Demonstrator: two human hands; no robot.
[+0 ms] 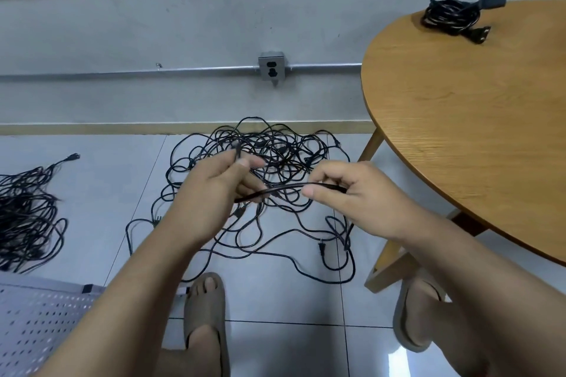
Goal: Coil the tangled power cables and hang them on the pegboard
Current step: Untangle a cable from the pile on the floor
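Over the tangle (pixel 275 138), my left hand (pixel 214 193) and right hand (pixel 352 196) pinch one cable (pixel 284 187), held apart. I judge the span sizes a loop.

Lighting is bright and diffuse; shadows are soft. Glare marks the floor tiles (pixel 401 360) at bottom. Wide-angle distortion bows the wall conduit (pixel 122 73). The held cable (pixel 284 188) is blurred.

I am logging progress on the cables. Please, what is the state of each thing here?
left hand, grips held cable
right hand, pinches held cable
held cable, stretched between hands
middle pile, tangled on floor
left pile, lying on floor
table cable, coiled
pegboard, lying flat
wall outlet, unused
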